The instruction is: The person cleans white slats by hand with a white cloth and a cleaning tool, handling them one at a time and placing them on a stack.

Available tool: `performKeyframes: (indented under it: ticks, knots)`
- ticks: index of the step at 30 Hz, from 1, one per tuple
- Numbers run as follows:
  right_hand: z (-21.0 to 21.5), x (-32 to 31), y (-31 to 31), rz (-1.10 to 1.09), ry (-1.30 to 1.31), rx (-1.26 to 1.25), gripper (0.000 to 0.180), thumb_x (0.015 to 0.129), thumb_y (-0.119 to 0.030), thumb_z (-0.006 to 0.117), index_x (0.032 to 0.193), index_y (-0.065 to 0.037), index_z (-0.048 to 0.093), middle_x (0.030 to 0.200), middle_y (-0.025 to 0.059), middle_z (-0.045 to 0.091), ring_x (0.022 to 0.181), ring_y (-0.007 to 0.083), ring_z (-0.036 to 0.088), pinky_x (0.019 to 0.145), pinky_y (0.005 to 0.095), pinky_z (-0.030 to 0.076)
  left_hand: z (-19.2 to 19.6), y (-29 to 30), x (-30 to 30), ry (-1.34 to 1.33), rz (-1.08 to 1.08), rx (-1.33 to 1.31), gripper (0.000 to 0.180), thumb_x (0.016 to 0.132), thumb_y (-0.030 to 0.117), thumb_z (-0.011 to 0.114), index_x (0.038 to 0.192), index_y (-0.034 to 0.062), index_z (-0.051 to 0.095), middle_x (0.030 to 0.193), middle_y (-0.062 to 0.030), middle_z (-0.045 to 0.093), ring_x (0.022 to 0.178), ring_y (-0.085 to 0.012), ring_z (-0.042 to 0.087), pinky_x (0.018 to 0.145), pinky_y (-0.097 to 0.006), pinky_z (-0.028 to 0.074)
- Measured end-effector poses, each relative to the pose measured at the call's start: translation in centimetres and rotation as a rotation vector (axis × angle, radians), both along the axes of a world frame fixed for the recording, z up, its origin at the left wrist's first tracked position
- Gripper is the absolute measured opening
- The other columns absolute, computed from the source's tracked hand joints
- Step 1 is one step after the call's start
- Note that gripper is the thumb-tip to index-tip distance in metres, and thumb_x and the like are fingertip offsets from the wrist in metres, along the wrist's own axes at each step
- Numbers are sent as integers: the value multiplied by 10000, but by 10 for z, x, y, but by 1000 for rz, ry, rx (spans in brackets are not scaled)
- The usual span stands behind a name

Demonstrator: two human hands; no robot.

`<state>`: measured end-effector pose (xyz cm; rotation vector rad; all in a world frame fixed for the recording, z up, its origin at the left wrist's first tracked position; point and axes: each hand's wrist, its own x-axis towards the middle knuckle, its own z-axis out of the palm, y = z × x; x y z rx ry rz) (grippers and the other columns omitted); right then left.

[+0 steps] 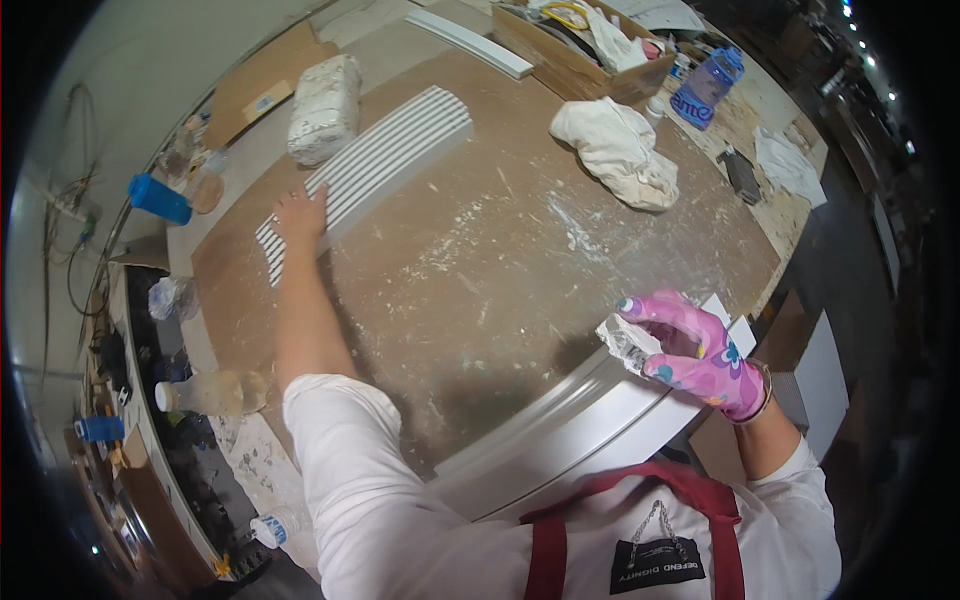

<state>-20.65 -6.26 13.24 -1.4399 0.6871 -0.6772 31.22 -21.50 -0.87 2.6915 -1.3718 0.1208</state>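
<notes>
My bare left hand (300,218) rests on the near left end of several white ribbed strips (385,140), which lie side by side on the brown worktable. Its fingers are stretched out and apart. A pink flowered glove covers my right hand (702,358), whose thumb and fingers pinch a crumpled whitish-grey wad (628,342); its material is unclear. Directly below that wad, long white moulding pieces (570,425) run along the table's near edge, close to my body.
A white-wrapped block (325,110) stands behind the strips. A cream cloth (615,152) lies at the right, near a purple-blue bottle (708,88) and a cardboard box of supplies (590,50). On the left are a blue bottle (160,199) and a clear bottle (215,393).
</notes>
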Motion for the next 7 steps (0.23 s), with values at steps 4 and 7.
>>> performKeyframes:
  ticks: [4, 7]
  knots:
    - [5, 6, 2, -9, 52, -31, 514, 819, -71, 665, 1298, 2, 493, 1188, 117, 503, 1163, 246, 494, 1003, 374, 365, -4, -9, -2, 33, -22, 5, 630, 853, 581, 477, 1222, 74, 543, 1286, -197, 496, 1239, -372, 410, 992, -566, 314]
    - [1, 4, 2, 31, 63, -46, 563, 785, 22, 659, 1316, -45, 487, 1223, 117, 494, 1169, 233, 470, 1015, 337, 361, -26, -15, -7, -8, 19, -152, 668, 828, 602, 499, 1216, 61, 540, 1346, -211, 455, 1267, -361, 399, 998, -558, 315]
